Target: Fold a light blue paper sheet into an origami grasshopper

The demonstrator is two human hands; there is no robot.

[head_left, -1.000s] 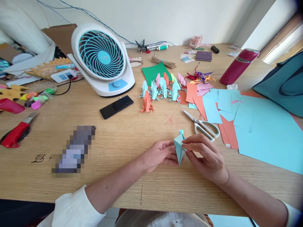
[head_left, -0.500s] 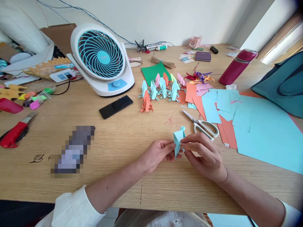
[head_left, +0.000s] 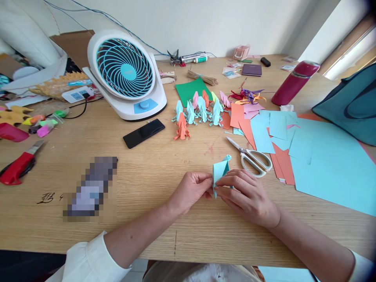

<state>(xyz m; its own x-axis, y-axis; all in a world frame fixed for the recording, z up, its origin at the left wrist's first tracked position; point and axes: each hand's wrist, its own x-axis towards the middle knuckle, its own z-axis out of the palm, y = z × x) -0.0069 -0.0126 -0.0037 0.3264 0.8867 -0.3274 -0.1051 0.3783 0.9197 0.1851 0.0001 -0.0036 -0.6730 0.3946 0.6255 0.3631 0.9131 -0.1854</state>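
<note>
A light-blue folded paper piece (head_left: 219, 171) is held upright between both hands, just above the front part of the table. My left hand (head_left: 196, 188) pinches its left edge between thumb and fingers. The fingers of my right hand (head_left: 249, 196) press on its lower right side and cover part of it. A small curled tip sticks up at the top of the paper. Beyond the hands stand several finished folded paper figures: an orange one (head_left: 182, 127) in front, light-blue ones (head_left: 202, 109) behind it, and pink ones (head_left: 225, 99) farther back.
Scissors (head_left: 249, 156) lie just past my right hand. Light-blue sheets (head_left: 331, 168) and orange paper strips (head_left: 283, 164) spread to the right, near a red thermos (head_left: 295, 83). At left are a fan (head_left: 126, 74), a black phone (head_left: 143, 133), a blurred-out device (head_left: 91, 188) and a red-handled cutter (head_left: 19, 166).
The folded paper has turned, so a broader face with a flap shows. My right hand has shifted slightly left and lies farther over it. My left hand keeps its pinch.
</note>
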